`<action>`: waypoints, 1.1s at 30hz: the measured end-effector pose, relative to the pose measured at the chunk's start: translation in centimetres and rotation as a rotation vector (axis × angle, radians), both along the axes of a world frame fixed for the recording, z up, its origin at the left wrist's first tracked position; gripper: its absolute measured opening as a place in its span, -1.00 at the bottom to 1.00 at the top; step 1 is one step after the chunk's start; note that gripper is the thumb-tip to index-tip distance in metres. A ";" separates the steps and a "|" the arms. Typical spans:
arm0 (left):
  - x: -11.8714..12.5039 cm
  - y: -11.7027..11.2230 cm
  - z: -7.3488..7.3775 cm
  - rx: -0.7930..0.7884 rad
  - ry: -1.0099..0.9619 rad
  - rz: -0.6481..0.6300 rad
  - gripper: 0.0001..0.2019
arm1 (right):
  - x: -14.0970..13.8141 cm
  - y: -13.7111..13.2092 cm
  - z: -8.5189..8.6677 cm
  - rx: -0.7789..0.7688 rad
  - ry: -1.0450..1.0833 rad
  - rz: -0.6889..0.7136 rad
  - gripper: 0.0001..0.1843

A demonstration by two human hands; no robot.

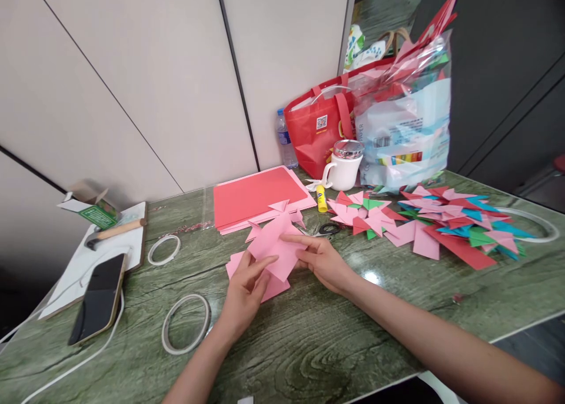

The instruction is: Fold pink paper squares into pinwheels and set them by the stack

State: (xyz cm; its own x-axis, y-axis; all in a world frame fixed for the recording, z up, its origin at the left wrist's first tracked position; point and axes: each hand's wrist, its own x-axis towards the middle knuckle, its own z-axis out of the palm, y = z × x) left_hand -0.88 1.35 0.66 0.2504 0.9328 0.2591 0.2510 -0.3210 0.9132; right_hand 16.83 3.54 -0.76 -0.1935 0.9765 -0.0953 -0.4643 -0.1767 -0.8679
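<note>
Both of my hands hold a square sheet of pink paper above the table. My left hand pinches its lower left side, thumb on top. At the right corner, my right hand grips the sheet between thumb and fingers. More pink paper squares lie beneath it, partly hidden. Just behind are small folded pink paper pieces and a stack of red and pink paper. Black-handled scissors rest beyond my right hand, near a yellow glue stick.
Folded paper pieces are heaped at right. A white lidded mug, red bag, plastic bag and water bottle stand behind. At left are tape rolls, a phone, a hammer and a small green box.
</note>
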 end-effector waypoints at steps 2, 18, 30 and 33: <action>0.1 -0.1 0.0 -0.050 0.047 -0.049 -0.71 | 0.0 -0.1 0.1 -0.003 -0.005 0.016 -0.65; 0.3 0.0 0.2 -0.110 0.153 0.135 -0.72 | 0.1 -0.2 0.3 0.116 -0.258 0.044 -0.62; 0.4 -0.2 0.3 -0.127 0.055 0.266 -0.74 | -0.3 -0.5 -0.7 0.257 -0.364 0.014 -0.60; 0.6 -0.4 0.5 -0.179 -0.090 0.195 -0.58 | -0.1 -0.4 -0.5 0.294 -0.421 -0.035 -0.67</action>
State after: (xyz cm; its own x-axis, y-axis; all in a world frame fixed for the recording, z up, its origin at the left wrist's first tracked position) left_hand -0.27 0.92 1.12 0.0446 0.9941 0.0992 0.2077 -0.1063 0.9724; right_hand 16.74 3.18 -1.26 -0.1640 0.9789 0.1216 -0.0652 0.1122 -0.9915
